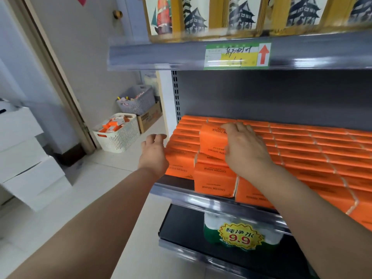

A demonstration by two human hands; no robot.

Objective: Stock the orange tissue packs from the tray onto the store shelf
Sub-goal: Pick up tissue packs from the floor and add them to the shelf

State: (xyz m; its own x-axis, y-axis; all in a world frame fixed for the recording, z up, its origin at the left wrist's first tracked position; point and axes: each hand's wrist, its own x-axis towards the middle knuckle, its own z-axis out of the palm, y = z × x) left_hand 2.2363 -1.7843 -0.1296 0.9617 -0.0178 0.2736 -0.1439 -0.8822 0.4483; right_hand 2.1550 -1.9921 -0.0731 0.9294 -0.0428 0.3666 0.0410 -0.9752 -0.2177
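Several orange tissue packs (314, 150) lie in rows across the grey store shelf (219, 200). My right hand (244, 147) grips one orange pack (213, 140) that sits raised and tilted on top of the left rows. My left hand (154, 156) is at the shelf's left end, fingers loosely spread, touching the side of the leftmost stack (179, 158). No tray shows in the head view.
An upper shelf edge with a price label (237, 56) hangs just above. Below, a black shelf holds a green bottle pack with a 9.9 sticker (241, 236). On the floor at left stand a white basket (117, 133), a grey basket (138, 99), a carton and white boxes (30, 168).
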